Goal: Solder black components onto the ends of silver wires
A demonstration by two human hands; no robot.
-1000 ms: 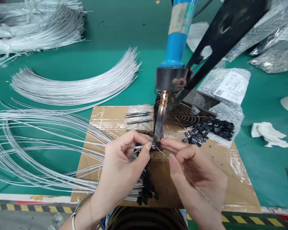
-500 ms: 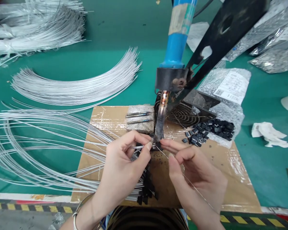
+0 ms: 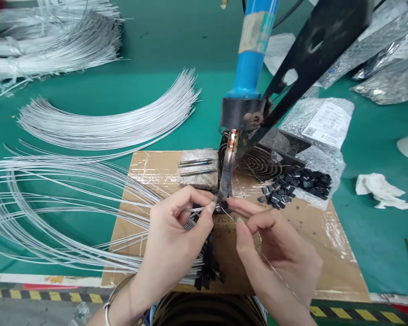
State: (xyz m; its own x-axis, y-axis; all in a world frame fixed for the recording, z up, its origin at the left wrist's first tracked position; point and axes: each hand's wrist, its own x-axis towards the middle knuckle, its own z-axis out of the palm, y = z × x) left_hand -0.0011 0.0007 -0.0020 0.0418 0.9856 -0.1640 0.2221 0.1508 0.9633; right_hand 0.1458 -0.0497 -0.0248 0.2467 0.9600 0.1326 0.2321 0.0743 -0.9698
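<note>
Pinched between thumb and fingertips of my left hand [image 3: 178,240] is a white wire [image 3: 194,209], its end right under the tip of a soldering iron [image 3: 228,170]. My right hand [image 3: 283,246] is closed on a thin strand of solder wire [image 3: 275,270], which runs across the palm up to the same tip. The iron has a blue handle and points downward, clamped in a black metal bracket [image 3: 292,74]. Fingertips hide most of the joint, so the small part there cannot be made out. Below my left hand lie wires with black connectors [image 3: 208,267] on their ends.
Loose white wires [image 3: 71,210] spread left over the cardboard [image 3: 326,258] and green table. A curved wire bundle [image 3: 112,124] lies behind them. Spare tips rest on a worn pad [image 3: 199,181]. Black small parts [image 3: 305,181] are heaped right, beside a round fan grille [image 3: 265,160] and plastic bags [image 3: 326,122].
My right thumb has shifted slightly left along the solder wire, toward the tip. My left hand and the soldering iron stay practically where they were.
</note>
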